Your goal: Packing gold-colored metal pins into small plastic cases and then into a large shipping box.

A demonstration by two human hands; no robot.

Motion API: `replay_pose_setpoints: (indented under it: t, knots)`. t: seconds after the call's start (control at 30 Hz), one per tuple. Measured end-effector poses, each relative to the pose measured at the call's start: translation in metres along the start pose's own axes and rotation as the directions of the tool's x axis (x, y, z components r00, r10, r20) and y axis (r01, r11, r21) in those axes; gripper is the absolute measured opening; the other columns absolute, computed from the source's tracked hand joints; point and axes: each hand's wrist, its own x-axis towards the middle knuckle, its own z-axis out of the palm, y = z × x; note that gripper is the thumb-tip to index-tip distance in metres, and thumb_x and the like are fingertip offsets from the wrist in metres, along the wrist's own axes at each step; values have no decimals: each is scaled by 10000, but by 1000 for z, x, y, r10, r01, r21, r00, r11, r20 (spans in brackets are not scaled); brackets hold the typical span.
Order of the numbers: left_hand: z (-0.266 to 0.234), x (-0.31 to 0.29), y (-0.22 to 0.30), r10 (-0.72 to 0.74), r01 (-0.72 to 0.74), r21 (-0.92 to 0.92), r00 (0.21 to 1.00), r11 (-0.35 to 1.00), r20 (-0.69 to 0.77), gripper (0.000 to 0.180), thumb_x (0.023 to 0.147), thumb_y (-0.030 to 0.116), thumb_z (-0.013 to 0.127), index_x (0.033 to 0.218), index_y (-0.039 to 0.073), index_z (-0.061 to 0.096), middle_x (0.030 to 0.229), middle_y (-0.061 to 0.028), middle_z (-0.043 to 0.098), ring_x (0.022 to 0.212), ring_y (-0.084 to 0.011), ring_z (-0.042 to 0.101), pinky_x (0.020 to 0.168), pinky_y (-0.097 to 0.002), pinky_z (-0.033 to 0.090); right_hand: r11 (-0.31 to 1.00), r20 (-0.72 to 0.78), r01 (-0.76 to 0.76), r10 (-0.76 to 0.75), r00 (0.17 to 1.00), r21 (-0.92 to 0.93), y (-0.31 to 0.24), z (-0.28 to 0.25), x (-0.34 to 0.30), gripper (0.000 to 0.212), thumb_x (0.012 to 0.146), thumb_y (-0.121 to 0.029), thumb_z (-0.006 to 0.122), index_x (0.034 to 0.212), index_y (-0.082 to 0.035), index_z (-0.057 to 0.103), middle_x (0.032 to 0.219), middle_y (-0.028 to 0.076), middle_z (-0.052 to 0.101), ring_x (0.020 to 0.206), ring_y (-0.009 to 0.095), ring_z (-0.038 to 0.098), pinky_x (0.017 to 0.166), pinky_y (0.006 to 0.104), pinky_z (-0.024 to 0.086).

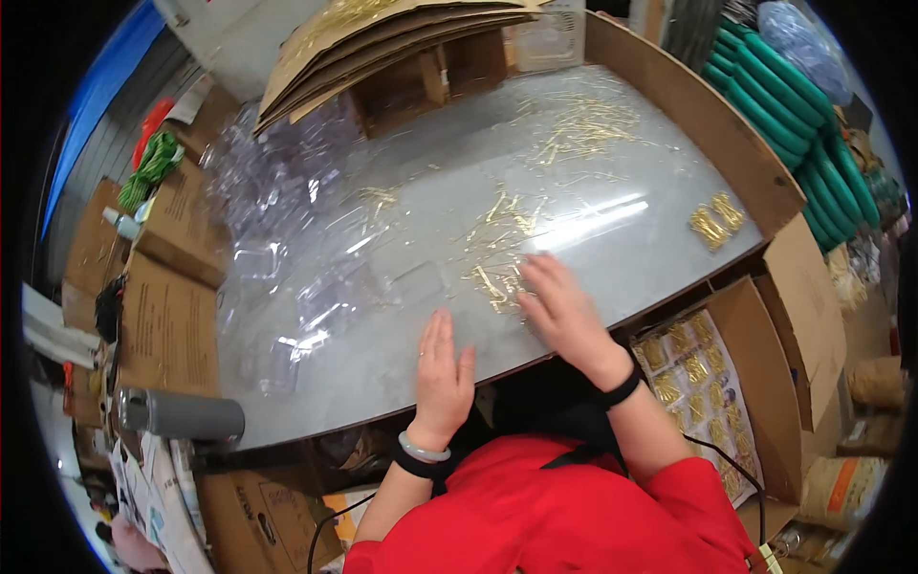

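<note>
My left hand (442, 381) is at the near edge of the grey tabletop (535, 325), its fingers stretched out and nothing in it. My right hand (562, 311) reaches over the table with fingers extended, its fingertips beside a loose pile of thin gold-coloured metal pieces (497, 287). Whether they touch the pile I cannot tell, nor the exact kind of the pieces. Between the hands and a little farther off lies a clear plastic box (418, 284). More gold pieces (588, 129) are scattered toward the back right, and two neat gold bundles (717, 222) lie near the right edge.
Many clear plastic boxes (277, 182) crowd the table's left side. A grey bottle (182, 414) lies at the left corner. Cardboard walls (708, 115) border the table, with stacked cardboard (402, 43) at the back. An open carton (779, 383) at the right holds packed gold pieces (708, 383).
</note>
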Motion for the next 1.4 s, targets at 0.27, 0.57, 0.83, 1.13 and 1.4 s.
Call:
replay_pose_setpoints:
  t: [0.27,0.57,0.83,1.13,1.4]
  knots:
    - [10,3,1,43,-44,72,999,996,13,556,931,109,664,1426,-43,464,1426,-284,504,1335,-464,467,1124,-502,380,951,-110,-108,80,991,-290,-32,-25,-52,276,780,-227,775,994,-82,678,1034,87,618,1015,309,563,898,447,416]
    - [9,8,-1,41,-47,80,996,996,77,469,942,88,660,1372,-48,534,1440,-233,521,1334,-396,493,1125,-455,379,933,-280,-120,21,960,-340,-4,-11,-55,44,785,-152,620,768,-116,600,836,48,549,881,245,553,844,393,423]
    - [5,8,-8,25,-40,112,992,993,125,427,968,69,630,1359,-77,543,1437,-225,533,1326,-363,512,1126,-432,382,927,-295,-140,33,955,-348,-8,-1,-53,60,764,-146,602,745,-95,576,814,58,542,847,239,550,758,366,447]
    - [7,11,-9,66,-87,129,985,988,160,398,1012,81,578,1374,-79,529,1427,-229,540,1314,-357,524,1114,-422,405,927,-157,-96,41,987,-363,-28,33,-39,97,768,-181,636,770,-108,701,845,26,622,895,221,584,764,336,435]
    - [6,9,-9,118,-155,182,973,971,200,365,1029,87,518,1365,-52,555,1420,-226,553,1329,-368,519,1132,-426,379,977,-212,-58,13,977,-206,-22,26,-45,72,793,-165,598,792,-101,631,865,51,584,890,231,578,773,346,455]
